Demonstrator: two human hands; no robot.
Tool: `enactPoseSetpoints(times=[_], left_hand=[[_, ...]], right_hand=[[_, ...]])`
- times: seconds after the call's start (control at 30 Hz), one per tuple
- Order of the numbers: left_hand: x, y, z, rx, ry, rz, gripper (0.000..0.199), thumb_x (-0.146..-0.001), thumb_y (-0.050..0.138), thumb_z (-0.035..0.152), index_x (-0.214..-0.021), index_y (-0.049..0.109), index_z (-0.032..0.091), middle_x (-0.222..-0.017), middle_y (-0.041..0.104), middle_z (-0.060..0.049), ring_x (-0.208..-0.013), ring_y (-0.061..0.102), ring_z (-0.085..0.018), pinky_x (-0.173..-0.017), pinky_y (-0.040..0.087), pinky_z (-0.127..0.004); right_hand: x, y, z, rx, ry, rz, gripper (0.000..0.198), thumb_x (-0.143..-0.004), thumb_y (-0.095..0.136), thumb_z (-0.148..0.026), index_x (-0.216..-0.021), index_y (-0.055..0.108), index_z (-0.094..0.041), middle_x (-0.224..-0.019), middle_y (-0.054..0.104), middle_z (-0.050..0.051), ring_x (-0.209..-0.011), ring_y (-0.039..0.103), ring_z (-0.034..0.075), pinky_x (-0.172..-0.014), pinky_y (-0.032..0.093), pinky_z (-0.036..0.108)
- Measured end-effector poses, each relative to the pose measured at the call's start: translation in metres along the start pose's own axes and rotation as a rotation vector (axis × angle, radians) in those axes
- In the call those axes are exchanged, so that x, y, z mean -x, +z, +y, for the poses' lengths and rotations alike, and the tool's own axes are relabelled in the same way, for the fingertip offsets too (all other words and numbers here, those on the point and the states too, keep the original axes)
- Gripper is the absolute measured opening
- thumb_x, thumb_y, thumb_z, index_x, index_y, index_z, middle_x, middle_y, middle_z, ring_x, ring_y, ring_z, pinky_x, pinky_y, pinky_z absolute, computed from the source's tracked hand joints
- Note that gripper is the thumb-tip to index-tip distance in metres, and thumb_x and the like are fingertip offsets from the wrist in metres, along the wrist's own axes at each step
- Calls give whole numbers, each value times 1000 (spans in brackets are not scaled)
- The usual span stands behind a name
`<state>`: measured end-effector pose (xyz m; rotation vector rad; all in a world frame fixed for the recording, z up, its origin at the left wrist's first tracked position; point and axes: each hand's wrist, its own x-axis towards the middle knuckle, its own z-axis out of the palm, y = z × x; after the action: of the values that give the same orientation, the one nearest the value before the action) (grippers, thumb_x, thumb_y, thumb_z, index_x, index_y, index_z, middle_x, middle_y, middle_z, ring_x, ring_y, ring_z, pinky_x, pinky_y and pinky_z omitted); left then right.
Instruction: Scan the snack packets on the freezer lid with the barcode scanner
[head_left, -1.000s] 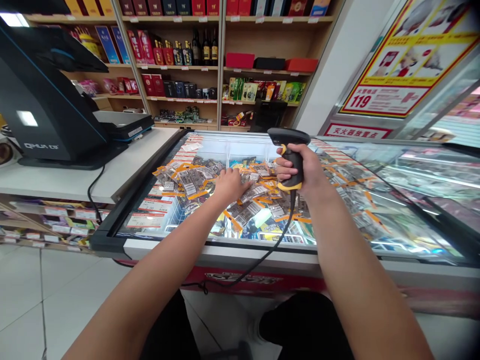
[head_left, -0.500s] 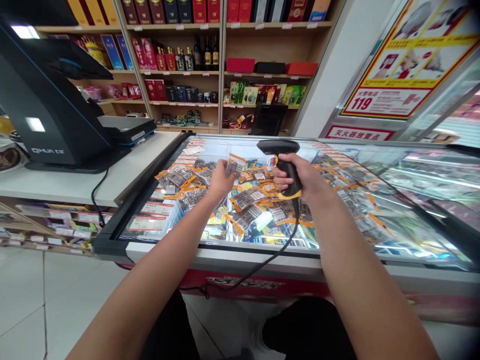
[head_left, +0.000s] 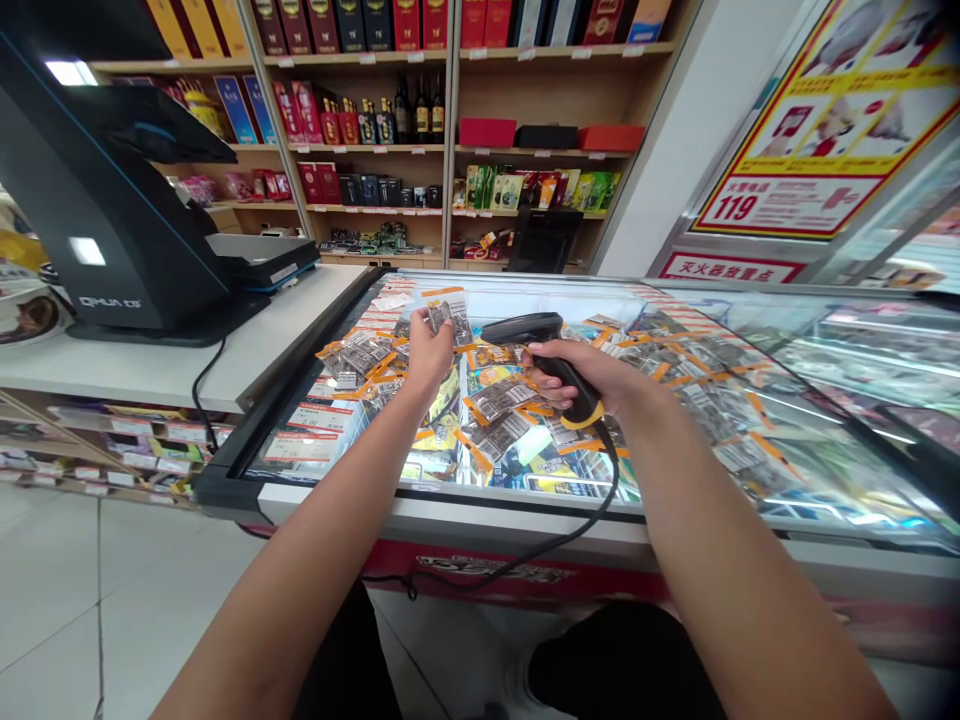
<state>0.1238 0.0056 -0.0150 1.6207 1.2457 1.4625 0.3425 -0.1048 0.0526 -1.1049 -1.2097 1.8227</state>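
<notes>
My left hand point(head_left: 431, 350) pinches a small snack packet point(head_left: 451, 312) with clear film and an orange top edge, raised above the glass. Wrapped round the grip of a black and yellow barcode scanner point(head_left: 574, 385) is my right hand point(head_left: 581, 378). The scanner's head point(head_left: 523, 327) points left, close beside the packet but apart from it. Below both hands, several similar packets point(head_left: 501, 398) lie scattered over the glass top of a chest freezer point(head_left: 517, 505). From the scanner's base a black cable point(head_left: 559, 547) loops down over the freezer's front.
At left, a dark checkout machine point(head_left: 127, 220) stands on a white counter point(head_left: 300, 330). Shelves point(head_left: 356, 150) of boxes and bottles line the back. A poster point(head_left: 817, 120) hangs at right. Price labels point(head_left: 306, 430) lie under the freezer's left glass.
My left hand has shifted left and turned the packet so more of its face shows. The scanner has moved left and down, and its head has tilted towards the packet.
</notes>
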Motion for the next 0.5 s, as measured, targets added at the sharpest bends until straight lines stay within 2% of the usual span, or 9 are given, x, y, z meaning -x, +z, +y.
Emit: enactPoseSetpoints(times=[0.1,0.17,0.23,0.27,0.37,0.43,0.5], left_hand=[[-1,-11,5,-127,-60,63,46,-97,54,20,-142,45,16,-125,70,-19,-116,71,-30,-104,54,-48],[0,-21,7,-318,-38,85,71,-90,58,14,-157,35,7,-130,68,-27,-126,66,-39,-111,48,-56],[1,-31,9,-509,-2,115,88,-84,61,10,-163,26,-1,-141,60,-35,-139,56,-47,-117,40,-62],[2,-35,9,-594,26,139,91,-81,63,8,-164,26,-2,-150,53,-38,-146,48,-50,-120,35,-64],[6,-38,10,-781,162,171,80,-81,62,6,-159,43,5,-169,31,-34,-158,29,-51,-125,25,-66],[10,-32,11,-830,276,61,64,-87,60,10,-151,55,14,-170,35,-28,-157,31,-48,-123,27,-66],[13,-20,12,-824,380,-113,52,-95,55,18,-147,60,19,-165,45,-24,-153,38,-45,-120,33,-65]], right_hand=[[1,0,-3,-43,-11,20,37,-84,82,-40,-81,49,-24,-58,46,-3,-44,34,8,-37,35,21],[3,-1,-5,-97,-57,59,36,-84,81,-40,-82,49,-24,-58,46,-3,-44,33,9,-36,34,22],[4,-3,-9,-151,-129,106,33,-83,81,-38,-85,51,-24,-59,46,-5,-43,31,9,-35,33,22],[5,-5,-10,-172,-167,132,31,-82,80,-37,-87,52,-24,-59,45,-5,-43,30,8,-36,32,22],[13,-17,-16,-180,-272,214,28,-82,78,-37,-91,55,-24,-58,41,-7,-41,26,7,-37,32,22],[23,-32,-19,-143,-306,243,26,-83,76,-38,-91,56,-24,-57,39,-8,-40,23,7,-37,31,23],[34,-49,-20,-81,-270,225,26,-84,75,-41,-89,55,-24,-57,39,-8,-39,20,7,-37,29,23]])
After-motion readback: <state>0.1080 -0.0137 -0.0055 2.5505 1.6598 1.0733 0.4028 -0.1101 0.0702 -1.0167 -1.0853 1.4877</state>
